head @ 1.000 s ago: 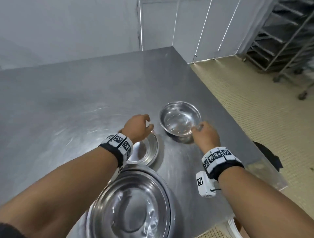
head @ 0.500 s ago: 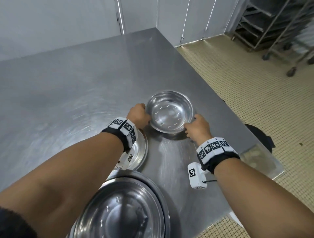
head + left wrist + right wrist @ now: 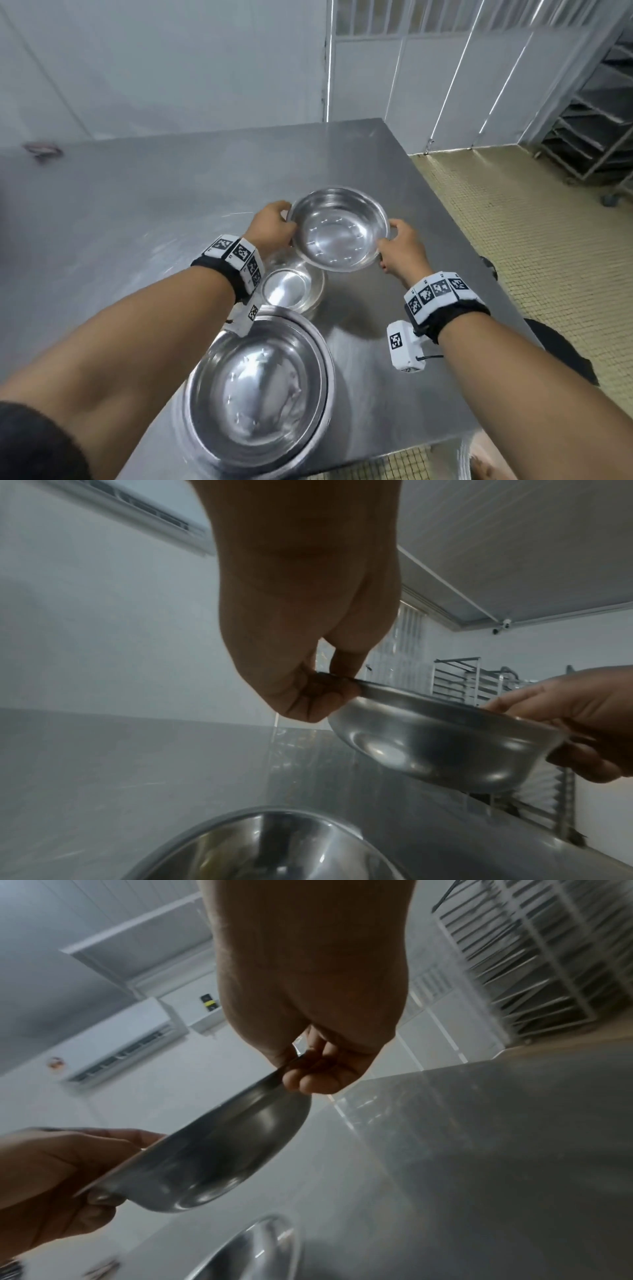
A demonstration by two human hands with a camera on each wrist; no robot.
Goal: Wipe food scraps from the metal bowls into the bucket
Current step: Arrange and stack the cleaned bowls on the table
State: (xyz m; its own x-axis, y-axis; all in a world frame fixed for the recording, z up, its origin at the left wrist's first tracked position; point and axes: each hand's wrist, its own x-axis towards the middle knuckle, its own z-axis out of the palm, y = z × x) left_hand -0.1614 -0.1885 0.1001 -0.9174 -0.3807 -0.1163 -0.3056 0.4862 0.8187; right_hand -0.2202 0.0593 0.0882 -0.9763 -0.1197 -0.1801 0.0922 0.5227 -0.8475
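Stainless steel table (image 3: 144,212) in what looks like a commercial kitchen, pale wall panels behind, yellowish tiled floor off to the right with a tray rack (image 3: 589,113) in the corner. The thing that matters is the mid-size bowl (image 3: 339,229) — it's up off the table, held between both hands, hovering above and a bit beyond a smaller bowl (image 3: 291,287) that sits on the steel.

The left hand (image 3: 272,228) pinches the rim on the bowl's left side, and in the left wrist view the thumb sits on top of the lip with the fingers (image 3: 308,699) curled under it. The right hand (image 3: 402,248) does the same on the opposite side, fingers bunched together under the edge. So the bowl lies straight between the two hands, neither one nearer really. It's round, so there's no long axis to speak of; it tilts a little, open side up and leaning toward the person.

Looks-wise it's shiny and smooth with a flat base, and I honestly can't spot any scraps in it, just light reflections. The big bowl (image 3: 257,387) nearest the camera looks much the same.

I can't see a bucket for sure. There's a dark shape (image 3: 561,346) on the floor past the table's right edge, but I can't tell what it is. My guess is the bowl has to travel right and over that edge before any wiping.
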